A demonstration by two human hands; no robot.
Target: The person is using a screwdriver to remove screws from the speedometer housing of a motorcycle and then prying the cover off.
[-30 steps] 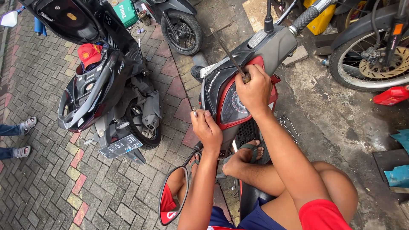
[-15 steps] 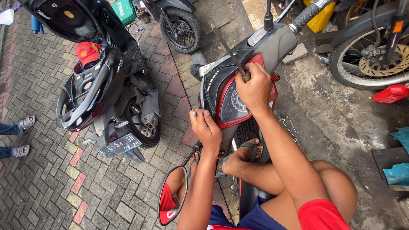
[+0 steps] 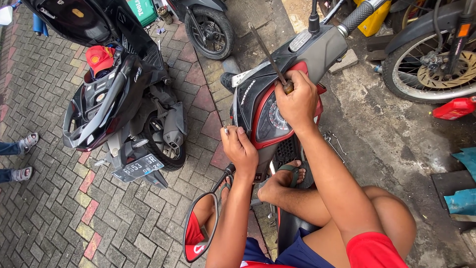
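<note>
I sit on a red and black scooter (image 3: 258, 99), looking down at its handlebar cover and speedometer (image 3: 275, 119). My right hand (image 3: 297, 101) is closed around the handle of a long screwdriver (image 3: 267, 57) whose thin shaft points up and away over the grey handlebar cover (image 3: 317, 49). My left hand (image 3: 240, 149) grips the left edge of the cover beside the speedometer, fingers curled, with a small metal piece at its fingertips (image 3: 225, 130). My bare foot in a sandal (image 3: 282, 181) rests on the footboard below.
A black scooter (image 3: 119, 99) with a raised seat and red cap (image 3: 99, 58) stands to the left on brick paving. A round mirror (image 3: 201, 233) sticks out at lower left. Another person's sandalled feet (image 3: 22, 159) show at the far left. A motorcycle wheel (image 3: 436, 64) and red bottle (image 3: 453, 108) lie right.
My right hand has drawn the screwdriver back a little, so more of its shaft shows above the cover. My left hand stays on the cover's edge.
</note>
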